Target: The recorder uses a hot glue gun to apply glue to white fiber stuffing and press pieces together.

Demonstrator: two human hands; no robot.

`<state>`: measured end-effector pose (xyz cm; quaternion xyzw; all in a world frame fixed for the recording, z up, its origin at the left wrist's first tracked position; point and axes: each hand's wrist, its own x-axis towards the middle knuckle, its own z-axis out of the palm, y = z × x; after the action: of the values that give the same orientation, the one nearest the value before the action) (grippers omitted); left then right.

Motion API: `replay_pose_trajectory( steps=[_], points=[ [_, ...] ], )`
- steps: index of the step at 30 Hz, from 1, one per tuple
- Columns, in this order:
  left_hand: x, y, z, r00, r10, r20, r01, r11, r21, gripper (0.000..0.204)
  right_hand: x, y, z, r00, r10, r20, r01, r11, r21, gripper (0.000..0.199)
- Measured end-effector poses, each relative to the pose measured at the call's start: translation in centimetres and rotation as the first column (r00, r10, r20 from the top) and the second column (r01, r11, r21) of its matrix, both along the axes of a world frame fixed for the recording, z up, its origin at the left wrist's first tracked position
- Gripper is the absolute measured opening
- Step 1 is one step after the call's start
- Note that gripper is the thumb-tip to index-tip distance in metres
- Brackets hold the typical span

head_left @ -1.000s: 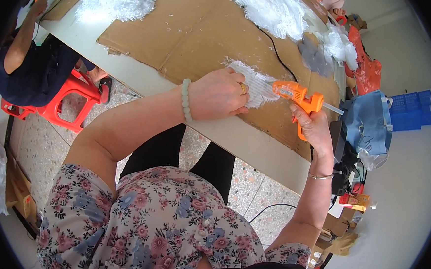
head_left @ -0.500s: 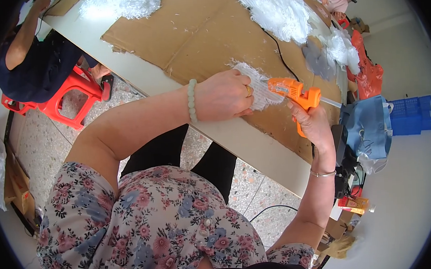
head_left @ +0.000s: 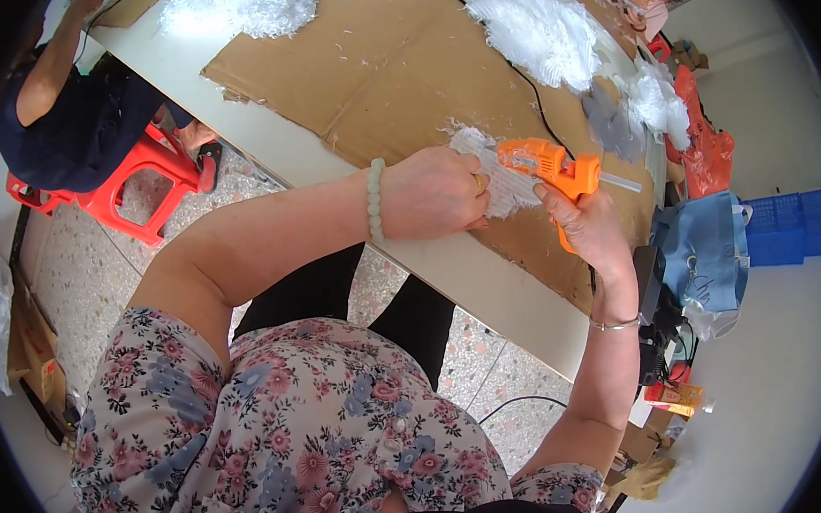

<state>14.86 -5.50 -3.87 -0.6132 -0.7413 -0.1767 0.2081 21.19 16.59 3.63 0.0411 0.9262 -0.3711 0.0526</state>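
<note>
In my right hand [head_left: 585,218] I grip an orange hot glue gun [head_left: 548,161], with a pale glue stick [head_left: 622,182] poking out of its back end. Its nozzle end points left, over a white fringed piece of ribbed fabric [head_left: 511,183] at the table's near edge. My left hand [head_left: 433,195], a pale bead bracelet at its wrist, is closed on the left side of this fabric piece. The fingertips are partly hidden, and I cannot tell whether the nozzle touches the fabric.
Brown cardboard [head_left: 372,80] covers much of the white table [head_left: 526,301]. Fluffy white fabric heaps [head_left: 543,37] lie farther back, and a black cord [head_left: 532,94] runs past them. A co-worker sits on a red stool [head_left: 139,193] at left; another person is far right. A blue bag [head_left: 702,253] hangs at right.
The glue gun has shifted slightly left and away from me, farther over the fabric piece. My left hand keeps its hold. The far-right person has lifted their head and a hand.
</note>
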Motion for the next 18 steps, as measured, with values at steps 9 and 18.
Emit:
replay_pose_trajectory(
  steps=[9,18],
  points=[
    [-0.24,0.48,-0.99,0.993,-0.010,-0.115,0.024,0.992,0.120,0.010,-0.02,-0.54,0.27,1.000,0.002,0.023,0.000,0.996,-0.086,0.030],
    [-0.09,0.16,-0.49,0.995,-0.055,-0.078,0.063,0.991,0.114,0.016,-0.68,-0.67,0.01,0.998,0.041,0.046,-0.034,0.988,-0.150,0.029]
  ],
)
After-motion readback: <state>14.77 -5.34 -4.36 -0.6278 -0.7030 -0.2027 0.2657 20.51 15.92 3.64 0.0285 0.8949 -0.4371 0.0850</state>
